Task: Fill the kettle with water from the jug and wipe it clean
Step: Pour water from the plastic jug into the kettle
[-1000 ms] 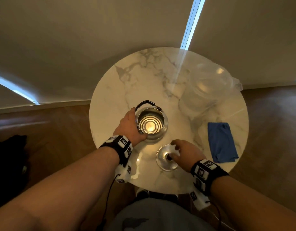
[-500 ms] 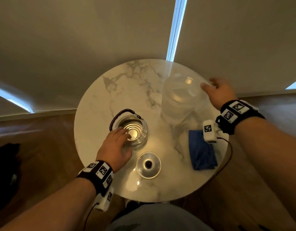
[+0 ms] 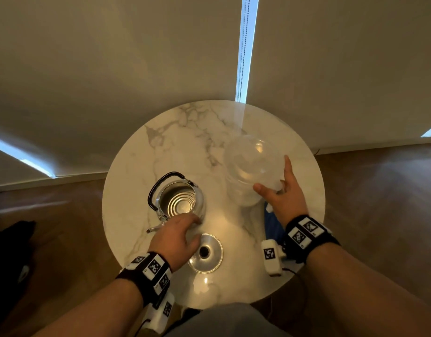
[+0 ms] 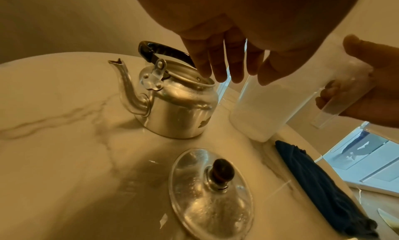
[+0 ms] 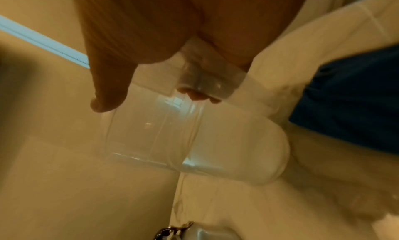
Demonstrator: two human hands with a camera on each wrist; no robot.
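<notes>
While its lid [image 3: 206, 252] lies beside it on the marble table [image 3: 175, 132], the kettle [image 3: 179, 201] stands open and apparently dry, left hand [image 3: 175, 235] resting relaxed fingers at its rim. Right hand [image 3: 286, 198] grips the jug [image 3: 252, 166] handle; filling not begun, blue cloth [image 4: 319, 180] unused.

The kettle [image 3: 181, 203] is bare silver metal with a black handle; its inner base shows concentric rings. The lid [image 3: 206, 254] is the same silver metal with a dark knob. The jug [image 3: 252, 171] is clear and colourless. The cloth [image 4: 323, 180] is dark blue. The table [image 3: 185, 142] is white marble with grey veining. The wristbands [image 3: 306, 233] are black with white tags printed in black square codes. The floor [image 3: 63, 215] is brown.
</notes>
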